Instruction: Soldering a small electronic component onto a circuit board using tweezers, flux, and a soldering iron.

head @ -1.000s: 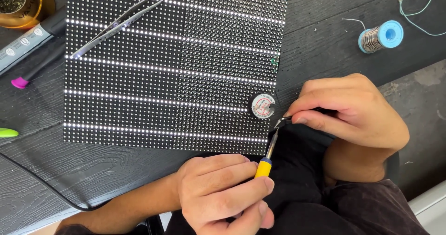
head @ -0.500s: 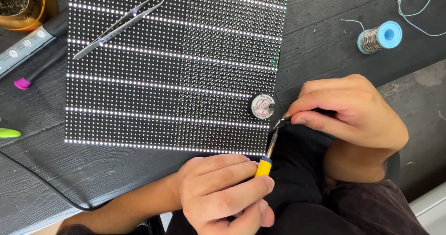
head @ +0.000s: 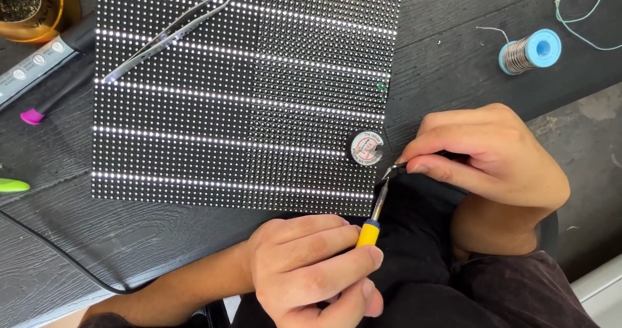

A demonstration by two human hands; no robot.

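Note:
My left hand grips a soldering iron by its yellow and blue handle, tip pointing up. The tip sits just off the lower right edge of a black LED dot panel that lies flat on the dark wooden table. My right hand pinches a small dark metal tool, and its end meets the iron's tip. What lies between the two tips is too small to tell. A small round tin rests on the panel's right edge, just left of the tips.
Metal tweezers lie on the panel's upper left. A blue solder spool stands at the back right. An amber jar, a grey tool, a pink-tipped pen and a green object sit left. A black cable crosses the front left.
Both hands stay in place with the tips touching. The view has shifted slightly, so the panel and the items on the left sit a little lower and further right.

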